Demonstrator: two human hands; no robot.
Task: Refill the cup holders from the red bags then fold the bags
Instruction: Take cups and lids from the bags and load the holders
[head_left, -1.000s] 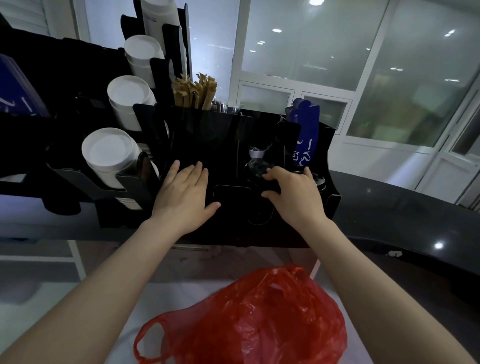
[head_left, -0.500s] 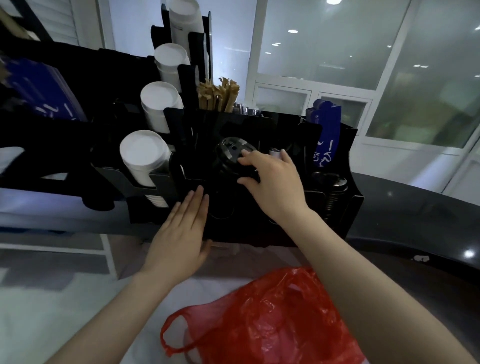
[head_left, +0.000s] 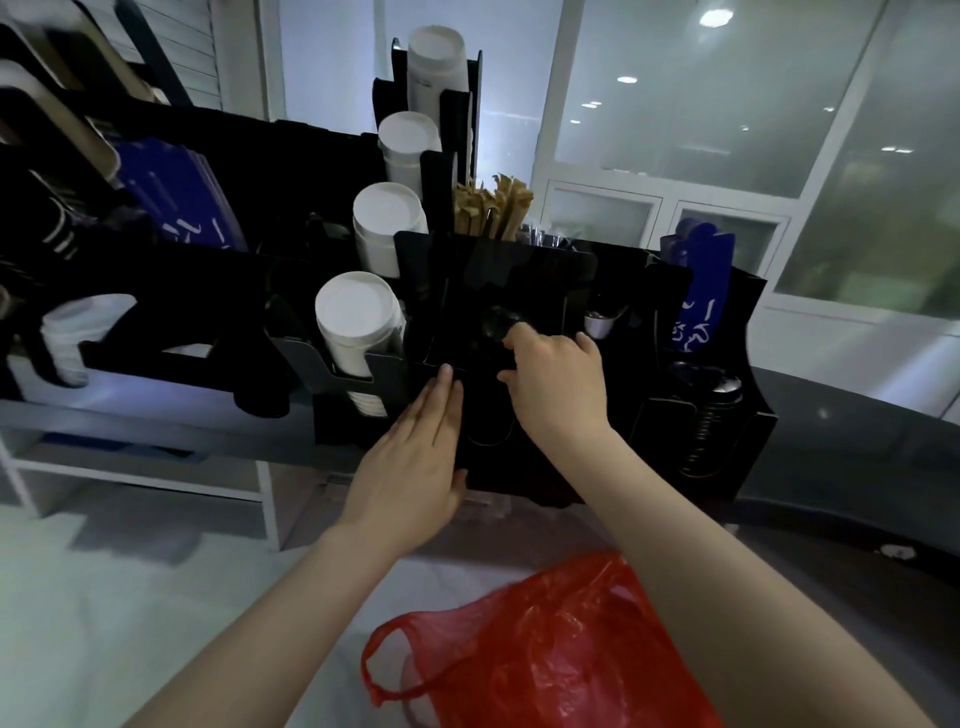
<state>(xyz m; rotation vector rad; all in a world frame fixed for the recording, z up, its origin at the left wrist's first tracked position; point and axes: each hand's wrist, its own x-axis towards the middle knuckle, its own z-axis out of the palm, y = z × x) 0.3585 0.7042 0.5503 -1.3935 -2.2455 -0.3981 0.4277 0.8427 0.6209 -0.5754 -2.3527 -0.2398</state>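
Note:
A black cup holder (head_left: 545, 291) stands on the counter with white cup stacks (head_left: 358, 322) in its left slots. My right hand (head_left: 556, 384) grips a stack of black lids (head_left: 496, 327) inside the middle slot. With straight fingers, my left hand (head_left: 415, 457) presses flat against the holder's front panel. A crumpled red plastic bag (head_left: 545, 654) lies on the white surface below my arms, its handle loop to the left.
Another stack of black lids (head_left: 711, 410) fills the holder's right slot. Brown stirrers (head_left: 491, 210) and blue sleeves (head_left: 701, 291) stand behind. A second black rack (head_left: 171, 312) stretches left. A dark counter (head_left: 857, 447) curves right.
My right hand carried the black lids from the right slot toward the middle slot and lowered them in. My left hand slid down the front panel. The view shifted left.

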